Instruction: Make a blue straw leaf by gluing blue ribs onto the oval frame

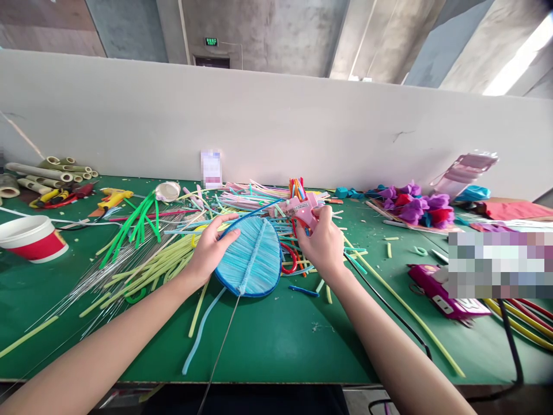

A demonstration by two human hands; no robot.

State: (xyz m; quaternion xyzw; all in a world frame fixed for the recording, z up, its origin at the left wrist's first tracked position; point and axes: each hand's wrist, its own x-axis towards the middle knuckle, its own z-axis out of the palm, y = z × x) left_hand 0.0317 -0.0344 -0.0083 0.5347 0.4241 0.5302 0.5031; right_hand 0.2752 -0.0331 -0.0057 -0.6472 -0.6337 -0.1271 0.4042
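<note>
My left hand (216, 245) grips the left edge of a light blue leaf shape (253, 259) made of fuzzy pipe cleaners. It has a dark blue rim, a raised middle rib and a thin wire stem (224, 340) hanging toward me. In my right hand (322, 242) is a pink glue gun (305, 210), its nozzle pointing left near the leaf's upper edge. A dark blue pipe cleaner (254, 213) runs along that top edge. Whether the nozzle touches it I cannot tell. Red-handled scissors (290, 259) lie partly hidden behind the leaf.
Yellow-green pipe cleaners (168, 253) and thin wires are heaped at left, near a paper cup (32, 239) and a yellow glue gun (116, 197). Purple flowers (417, 204), a magenta pouch (449, 294) and a black cord (389, 305) are at right. A pale partition (276, 121) stands behind.
</note>
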